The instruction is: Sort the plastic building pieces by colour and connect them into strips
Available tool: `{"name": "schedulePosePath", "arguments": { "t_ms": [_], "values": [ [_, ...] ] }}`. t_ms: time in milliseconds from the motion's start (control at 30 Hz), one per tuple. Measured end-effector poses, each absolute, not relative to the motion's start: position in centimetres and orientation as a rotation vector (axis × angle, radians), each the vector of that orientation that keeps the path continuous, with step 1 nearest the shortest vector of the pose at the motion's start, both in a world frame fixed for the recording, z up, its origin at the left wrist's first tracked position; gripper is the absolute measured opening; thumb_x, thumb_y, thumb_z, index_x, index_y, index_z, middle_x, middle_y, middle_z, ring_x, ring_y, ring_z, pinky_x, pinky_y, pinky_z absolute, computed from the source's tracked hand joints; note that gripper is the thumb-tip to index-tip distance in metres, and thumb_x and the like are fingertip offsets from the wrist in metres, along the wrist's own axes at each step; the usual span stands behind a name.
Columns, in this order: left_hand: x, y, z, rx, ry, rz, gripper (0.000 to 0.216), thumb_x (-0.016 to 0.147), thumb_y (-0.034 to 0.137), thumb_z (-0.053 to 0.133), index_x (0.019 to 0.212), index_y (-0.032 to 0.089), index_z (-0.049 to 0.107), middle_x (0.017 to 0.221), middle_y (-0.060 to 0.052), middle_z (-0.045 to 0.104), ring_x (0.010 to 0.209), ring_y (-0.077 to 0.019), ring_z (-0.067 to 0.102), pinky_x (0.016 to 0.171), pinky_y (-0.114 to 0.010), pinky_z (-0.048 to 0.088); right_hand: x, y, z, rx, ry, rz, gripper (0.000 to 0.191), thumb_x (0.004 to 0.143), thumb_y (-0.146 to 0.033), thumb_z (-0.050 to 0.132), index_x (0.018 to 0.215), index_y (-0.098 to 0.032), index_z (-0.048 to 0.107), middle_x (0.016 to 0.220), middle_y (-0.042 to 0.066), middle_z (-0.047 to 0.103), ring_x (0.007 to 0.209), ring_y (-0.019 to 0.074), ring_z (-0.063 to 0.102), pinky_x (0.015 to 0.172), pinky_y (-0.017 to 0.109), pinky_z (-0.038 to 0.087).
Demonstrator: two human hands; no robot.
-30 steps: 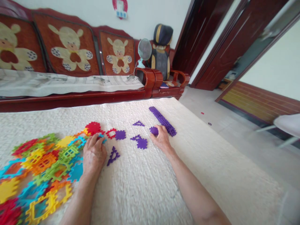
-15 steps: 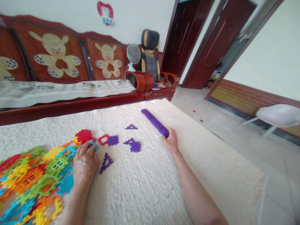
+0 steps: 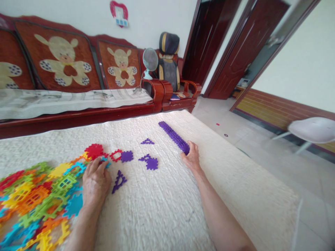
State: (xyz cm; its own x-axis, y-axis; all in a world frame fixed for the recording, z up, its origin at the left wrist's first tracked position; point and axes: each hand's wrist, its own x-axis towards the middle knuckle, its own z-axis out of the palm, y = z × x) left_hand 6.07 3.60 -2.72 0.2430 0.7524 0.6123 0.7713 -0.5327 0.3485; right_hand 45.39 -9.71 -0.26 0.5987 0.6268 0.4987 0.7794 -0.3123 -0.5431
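My right hand [image 3: 192, 158] is pressed against the near end of a long purple row of joined plastic tiles [image 3: 173, 136], fingers curled on its last piece. My left hand [image 3: 95, 179] rests palm down on the cream mat [image 3: 162, 209], fingers spread at the edge of a heap of coloured interlocking tiles [image 3: 39, 195]; its fingertips touch a blue tile [image 3: 104, 162]. Between the hands lie loose purple pieces: a triangle frame [image 3: 119, 180], a square [image 3: 127, 156], a gear-edged piece [image 3: 151, 163] and a small triangle [image 3: 147, 141]. A red frame [image 3: 115, 155] and a red round tile [image 3: 93, 151] lie near the left fingers.
A red wooden sofa [image 3: 78, 111] with bear cushions runs along the mat's far side. A small fan [image 3: 150, 62] and a massage cushion [image 3: 167, 62] stand at its right end. Tiled floor, dark doors [image 3: 230, 55] and a white chair [image 3: 311, 129] lie to the right.
My right hand carried a purple tile from the mat's middle rightward to the near end of the purple row and now presses there. My left hand has stayed at the heap.
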Motion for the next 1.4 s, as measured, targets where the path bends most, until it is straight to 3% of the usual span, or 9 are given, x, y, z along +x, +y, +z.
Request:
{"name": "schedulePosePath", "arguments": {
  "t_ms": [167,333,567,800,933,1200,1400],
  "values": [
    [6.4,3.4,-2.4,-2.427,-1.515,-1.183,0.032,0.085,0.015,0.047,0.104,0.012,0.072,0.129,-0.018,0.063,0.124,-0.0334,0.054,0.109,-0.054,0.045,43.3,-8.2,1.3,-1.737,-1.308,-0.350,0.051,0.075,-0.019,0.052,0.126,-0.015,0.056,0.125,0.015,0.059,0.123,0.0268,0.055,0.110,0.045,0.043],
    [6.6,3.1,-2.0,-2.422,-1.557,-1.206,0.033,0.082,0.014,0.048,0.105,0.018,0.072,0.128,-0.014,0.063,0.123,-0.0317,0.054,0.108,-0.053,0.045,39.4,-3.2,2.1,-1.642,-1.578,0.022,0.034,0.077,-0.013,0.050,0.104,-0.020,0.068,0.108,0.008,0.070,0.107,0.0213,0.065,0.101,0.039,0.050],
    [6.9,2.7,-1.8,-2.410,-1.610,-1.160,0.034,0.086,0.014,0.044,0.106,0.017,0.072,0.132,-0.013,0.061,0.127,-0.0302,0.052,0.110,-0.050,0.044,34.4,-0.4,2.8,-1.534,-1.745,0.335,0.028,0.080,-0.014,0.055,0.102,-0.021,0.071,0.102,0.005,0.072,0.097,0.0176,0.068,0.092,0.035,0.053],
    [6.8,2.9,-1.8,-2.404,-1.573,-1.168,0.033,0.087,0.013,0.045,0.104,0.017,0.073,0.129,-0.014,0.063,0.124,-0.0308,0.054,0.108,-0.049,0.045,29.2,1.4,1.8,-1.525,-1.958,0.294,0.050,0.073,-0.014,0.068,0.122,-0.017,0.063,0.129,0.013,0.065,0.123,0.0253,0.059,0.109,0.043,0.044],
    [6.8,3.0,-1.9,-2.414,-1.568,-1.207,0.032,0.085,0.014,0.047,0.104,0.017,0.072,0.128,-0.014,0.063,0.124,-0.0310,0.054,0.107,-0.050,0.045,28.4,2.0,1.7,-1.540,-1.963,0.318,0.045,0.075,-0.016,0.069,0.120,-0.020,0.064,0.120,0.010,0.068,0.116,0.0244,0.062,0.105,0.042,0.047],
    [6.9,2.8,-1.9,-2.398,-1.581,-1.225,0.032,0.083,0.014,0.047,0.103,0.018,0.071,0.128,-0.013,0.063,0.124,-0.0305,0.054,0.108,-0.050,0.044,35.0,-2.1,2.0,-1.613,-1.623,0.203,0.056,0.077,-0.017,0.062,0.132,-0.022,0.056,0.126,0.009,0.064,0.110,0.0217,0.064,0.100,0.041,0.051],
    [6.7,3.0,-2.1,-2.413,-1.554,-1.197,0.031,0.085,0.016,0.046,0.102,0.015,0.071,0.129,-0.016,0.062,0.124,-0.0319,0.054,0.109,-0.052,0.044,36.9,-4.9,0.4,-1.716,-1.586,0.076,0.059,0.069,-0.008,0.055,0.127,-0.018,0.056,0.134,0.013,0.058,0.128,0.0252,0.053,0.112,0.043,0.043]
  ]
}}
